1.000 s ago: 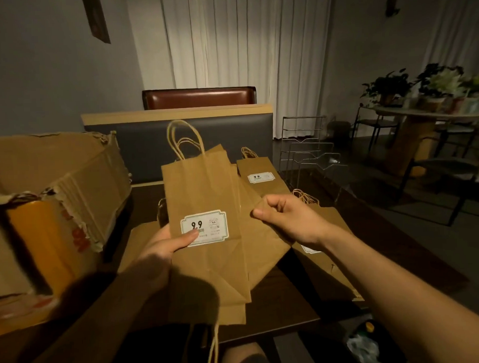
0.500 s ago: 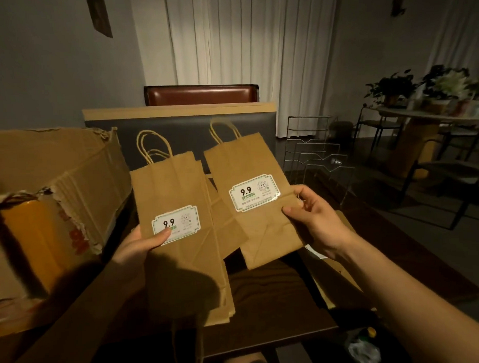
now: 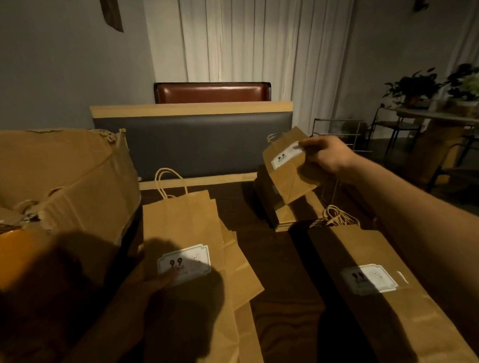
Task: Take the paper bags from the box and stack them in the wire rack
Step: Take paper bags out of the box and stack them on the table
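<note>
My right hand [image 3: 323, 157] grips one flat brown paper bag [image 3: 287, 174] with a white label, held tilted above a stack of bags [image 3: 291, 214] at the far right of the dark table. The wire rack [image 3: 337, 140] stands just behind that hand, mostly hidden. My left hand [image 3: 157, 282], in shadow, holds a bundle of several bags [image 3: 185, 226] by the label, thumb on top. The torn cardboard box [image 3: 59, 182] stands at the left.
Another labelled bag [image 3: 372, 285] lies flat on the table [image 3: 277, 288] under my right forearm. A grey bench back [image 3: 193, 147] and a brown chair [image 3: 212, 91] stand behind. A round table with plants [image 3: 442, 111] and chairs is far right.
My right hand has carried its bag away from the bundle, forward and right over the stack by the rack. My left hand has lowered the remaining bags toward the table.
</note>
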